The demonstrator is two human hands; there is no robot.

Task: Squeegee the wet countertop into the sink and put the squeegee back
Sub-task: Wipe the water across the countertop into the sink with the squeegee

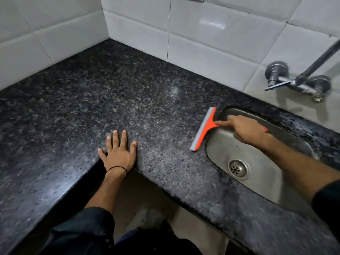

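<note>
An orange squeegee (203, 130) with a grey rubber blade lies with its blade on the dark speckled granite countertop (128, 100), right at the left rim of the steel sink (257, 162). My right hand (246, 128) reaches over the sink and holds the squeegee's handle, index finger stretched along it. The handle's end shows orange behind my palm. My left hand (117, 151) rests flat on the counter's front edge, fingers spread, holding nothing.
White tiled walls (202, 39) meet in a corner behind the L-shaped counter. A chrome wall tap (298, 81) sticks out above the sink's far side. The sink's drain (238, 168) sits near its front. Floor shows below the counter edge.
</note>
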